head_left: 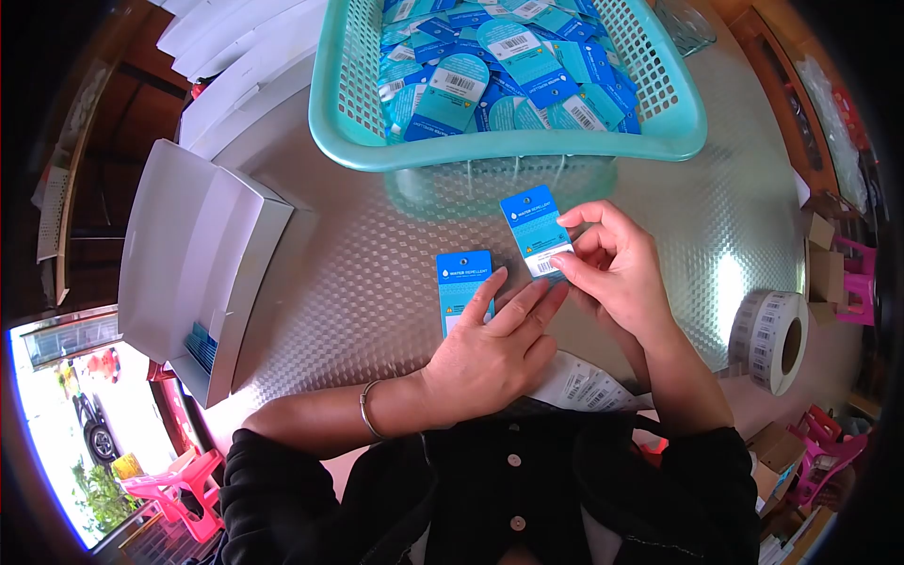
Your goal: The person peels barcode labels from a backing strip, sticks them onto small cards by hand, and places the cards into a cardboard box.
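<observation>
My right hand (612, 264) pinches a blue and teal hang tag (529, 212) marked "Water Repellent" by its right edge. Its thumb rests at a white barcode label (544, 265) low on that tag. My left hand (494, 353) lies with fingers stretched out over the metal table. Under its index finger is a second tag of the same kind (464, 275), its lower part covered by the hand. The other left fingertips reach close to the lower edge of the held tag; whether they touch it I cannot tell. A strip of printed barcode labels (586, 384) lies near my body, partly behind my left hand.
A turquoise basket (508, 146) full of similar tags stands at the back. On the left, an open white box (212, 235) holds a few tags (201, 347). More white boxes (250, 99) sit behind it. A label roll (780, 342) stands at the right on the metal table (348, 235).
</observation>
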`<state>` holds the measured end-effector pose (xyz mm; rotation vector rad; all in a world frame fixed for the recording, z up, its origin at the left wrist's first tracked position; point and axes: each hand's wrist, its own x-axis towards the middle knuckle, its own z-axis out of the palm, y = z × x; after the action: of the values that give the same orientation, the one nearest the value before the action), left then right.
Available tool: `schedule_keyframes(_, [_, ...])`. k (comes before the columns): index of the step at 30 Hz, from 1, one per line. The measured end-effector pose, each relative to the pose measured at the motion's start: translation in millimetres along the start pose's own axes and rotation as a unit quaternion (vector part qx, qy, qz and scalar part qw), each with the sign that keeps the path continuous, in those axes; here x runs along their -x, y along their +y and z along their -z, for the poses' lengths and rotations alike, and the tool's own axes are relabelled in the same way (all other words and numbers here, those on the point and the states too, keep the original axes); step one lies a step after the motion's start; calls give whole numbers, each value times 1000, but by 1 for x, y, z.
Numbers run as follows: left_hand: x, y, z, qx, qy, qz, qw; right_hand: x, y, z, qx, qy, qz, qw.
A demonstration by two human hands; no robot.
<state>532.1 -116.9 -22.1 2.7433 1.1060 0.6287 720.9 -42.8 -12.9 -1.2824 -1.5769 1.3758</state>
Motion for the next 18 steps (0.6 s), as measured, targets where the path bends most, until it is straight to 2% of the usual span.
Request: schedule_keyframes(18, [0,0,-1,0,-3,-1,1000,-2,1,-2,36,18,4,999])
